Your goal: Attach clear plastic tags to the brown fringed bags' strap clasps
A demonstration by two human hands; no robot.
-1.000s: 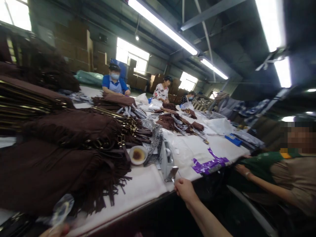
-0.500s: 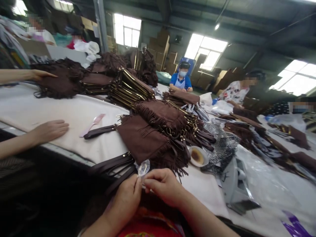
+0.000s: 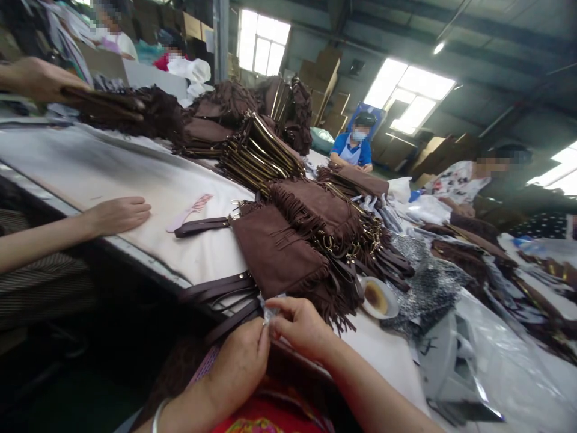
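A small clear plastic piece [image 3: 270, 312] is pinched between the fingertips of the left hand [image 3: 238, 361] and right hand [image 3: 303, 328]. Just beyond the grip, brown fringed pouches [image 3: 279, 249] are piled; with a loosened pinch, the slick film could be dropped among their straps [image 3: 216, 288].

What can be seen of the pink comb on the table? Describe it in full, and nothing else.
The comb has a pale pink handle and a row of deeper pink teeth, and looks like plastic. It seems whole, though fine damage would not show at this size. It lies flat on the whitish table cover, slanted, teeth pointing away from the wearer. The dark strap ends close beside its handle; contact is hard to judge. A co-worker's hand rests to its left, apart from it.
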